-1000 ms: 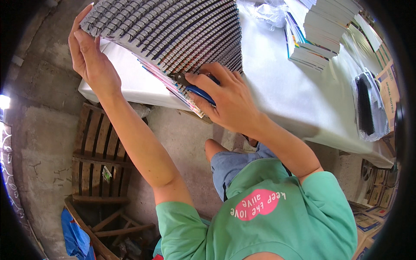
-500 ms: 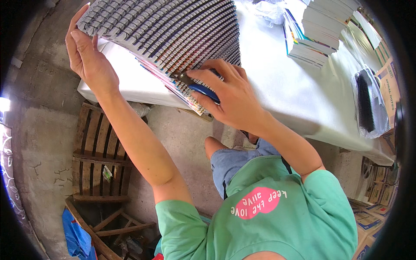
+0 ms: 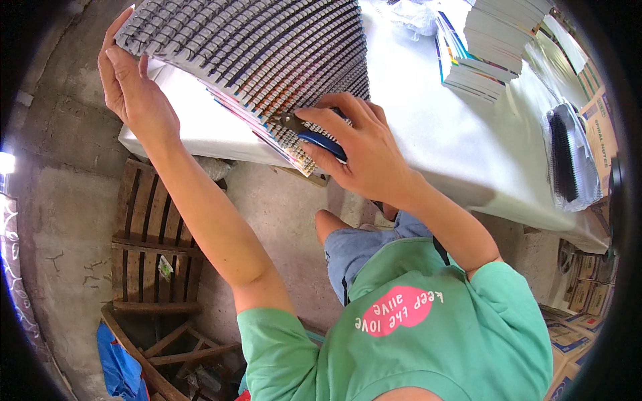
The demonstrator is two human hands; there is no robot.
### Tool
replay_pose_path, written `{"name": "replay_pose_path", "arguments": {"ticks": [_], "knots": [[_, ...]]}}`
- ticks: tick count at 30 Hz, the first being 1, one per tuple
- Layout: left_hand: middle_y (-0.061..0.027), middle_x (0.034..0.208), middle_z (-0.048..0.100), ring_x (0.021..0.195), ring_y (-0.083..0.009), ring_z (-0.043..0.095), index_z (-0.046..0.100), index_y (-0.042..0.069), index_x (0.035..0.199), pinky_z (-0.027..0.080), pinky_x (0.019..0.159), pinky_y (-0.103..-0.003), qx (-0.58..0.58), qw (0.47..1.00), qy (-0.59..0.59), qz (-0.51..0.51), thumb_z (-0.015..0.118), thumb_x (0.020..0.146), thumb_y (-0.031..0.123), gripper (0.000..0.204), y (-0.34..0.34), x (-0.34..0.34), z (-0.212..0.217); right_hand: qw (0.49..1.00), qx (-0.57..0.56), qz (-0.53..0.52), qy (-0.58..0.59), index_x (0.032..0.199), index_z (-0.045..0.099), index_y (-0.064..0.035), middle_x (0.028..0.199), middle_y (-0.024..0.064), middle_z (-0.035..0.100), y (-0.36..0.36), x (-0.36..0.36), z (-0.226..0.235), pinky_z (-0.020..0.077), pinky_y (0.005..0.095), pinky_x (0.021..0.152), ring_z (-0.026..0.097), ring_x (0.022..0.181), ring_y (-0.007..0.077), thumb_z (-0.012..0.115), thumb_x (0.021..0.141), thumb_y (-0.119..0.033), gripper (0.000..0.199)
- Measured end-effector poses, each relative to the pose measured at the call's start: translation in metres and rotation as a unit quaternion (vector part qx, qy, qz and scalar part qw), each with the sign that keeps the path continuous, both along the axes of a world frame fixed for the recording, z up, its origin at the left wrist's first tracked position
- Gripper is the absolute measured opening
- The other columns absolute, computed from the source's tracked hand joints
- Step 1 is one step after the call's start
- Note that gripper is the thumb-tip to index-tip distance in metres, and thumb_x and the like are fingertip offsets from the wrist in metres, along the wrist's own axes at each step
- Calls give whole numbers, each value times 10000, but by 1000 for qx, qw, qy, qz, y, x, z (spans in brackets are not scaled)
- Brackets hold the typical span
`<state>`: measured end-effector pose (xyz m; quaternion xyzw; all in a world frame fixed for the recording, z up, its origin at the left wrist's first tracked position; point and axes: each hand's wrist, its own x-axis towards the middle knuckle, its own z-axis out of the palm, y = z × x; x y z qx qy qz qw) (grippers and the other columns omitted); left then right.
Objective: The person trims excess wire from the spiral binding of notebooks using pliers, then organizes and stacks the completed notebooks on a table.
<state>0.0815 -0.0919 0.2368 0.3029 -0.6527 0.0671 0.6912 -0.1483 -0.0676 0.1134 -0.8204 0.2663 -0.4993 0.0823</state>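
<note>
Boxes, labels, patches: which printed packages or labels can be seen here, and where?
Cardboard boxes: lower right under the table, brown with blue-white printing.
Flat printed pack: table's right edge, tan.
Shirt patch: on the green shirt, pink oval, white lettering.

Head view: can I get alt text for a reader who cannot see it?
A person's left hand steadies a fanned row of spiral-bound notebooks on a white table, while the right hand presses a blue-handled tool against the wire bindings. More notebook stacks stand behind.

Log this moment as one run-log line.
left hand: steadies fanned notebook stack | right hand: grips blue-handled pliers at spiral edge | white table
</note>
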Motion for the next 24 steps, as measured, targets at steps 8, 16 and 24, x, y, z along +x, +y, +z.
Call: {"name": "replay_pose_path", "arguments": {"ticks": [8,16,24], "knots": [[-60,1164,580,1102,-164,531,534,92,1219,333,996,-406,9,1000,22,5,441,937,479,488,1,-3,0,997,-38,-24,61,1092,590,-186,1061,51,508,-3,4,-6,354,441,796,520,943,216,669,773,-247,334],[-63,1168,576,1106,-172,527,532,88,1215,347,993,-406,9,1000,15,6,437,935,488,498,1,-3,0,988,-126,-77,40,1072,596,-211,1024,21,494,-2,4,-5,349,413,722,501,888,193,691,733,-249,355],[-70,1164,576,1102,-176,524,528,86,1221,338,995,-413,5,1000,21,3,406,956,462,476,1,-5,1,996,-64,-28,61,1046,607,-173,967,46,539,-4,4,-5,408,383,733,558,836,193,679,757,-259,310]]}}
